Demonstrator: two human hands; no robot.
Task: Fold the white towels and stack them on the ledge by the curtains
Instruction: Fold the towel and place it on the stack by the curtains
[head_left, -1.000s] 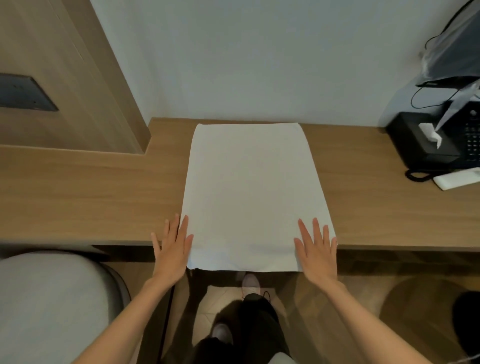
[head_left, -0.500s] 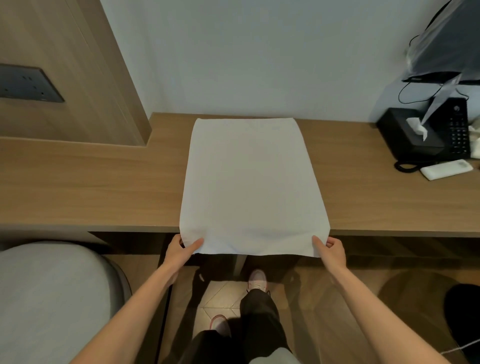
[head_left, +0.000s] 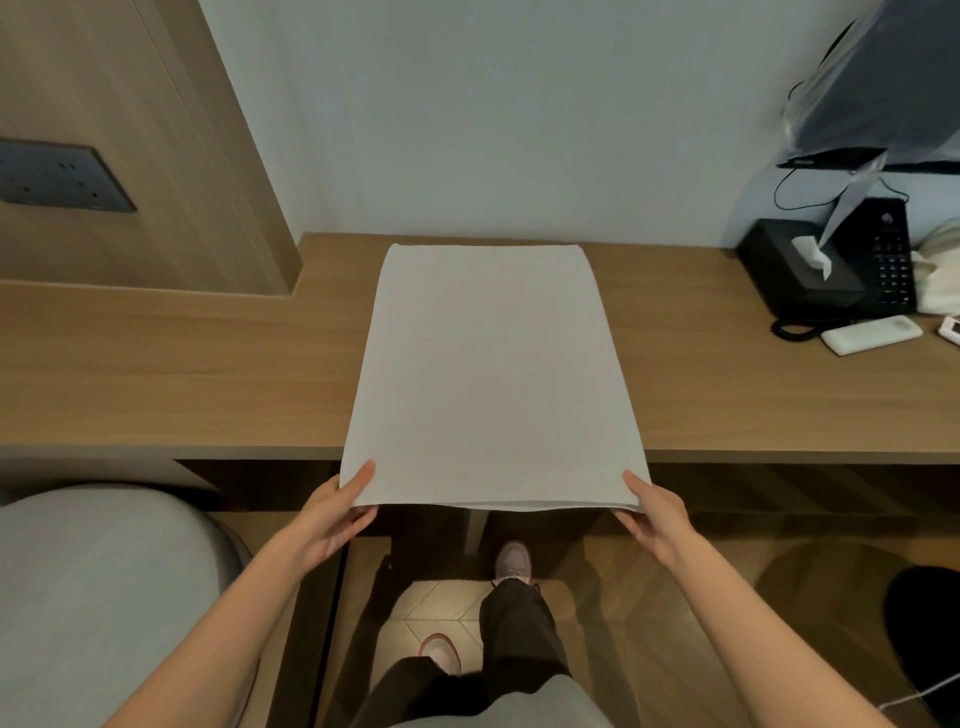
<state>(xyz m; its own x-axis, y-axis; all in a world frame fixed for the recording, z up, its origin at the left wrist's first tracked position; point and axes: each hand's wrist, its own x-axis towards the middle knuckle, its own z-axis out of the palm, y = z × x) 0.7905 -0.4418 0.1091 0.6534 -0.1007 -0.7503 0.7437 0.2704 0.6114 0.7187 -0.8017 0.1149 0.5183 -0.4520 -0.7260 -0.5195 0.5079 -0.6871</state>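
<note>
Non-task items in view:
- Wooden desktop (head_left: 182, 374), running left to right across the middle, against a pale wall (head_left: 493, 104).
- Wood wall panel (head_left: 156, 104), 10 o'clock, bearing a dark socket plate (head_left: 57, 176).
- Grey cushioned seat (head_left: 93, 597), 8 o'clock, below the desk edge.
- Black tissue box (head_left: 784, 280), 2 o'clock, on the desk, with a white tissue (head_left: 813, 257) standing out of it.
- Black telephone (head_left: 891, 260), just beside the box on its right.
- White remote (head_left: 872, 335), lying flat in front of the telephone.
- Plastic-wrapped screen (head_left: 883, 88), 1 o'clock, with a thin black cable (head_left: 779, 192) looping under it.
- Dark rounded object (head_left: 924, 623), 4 o'clock, on the floor; kind unclear.
</note>
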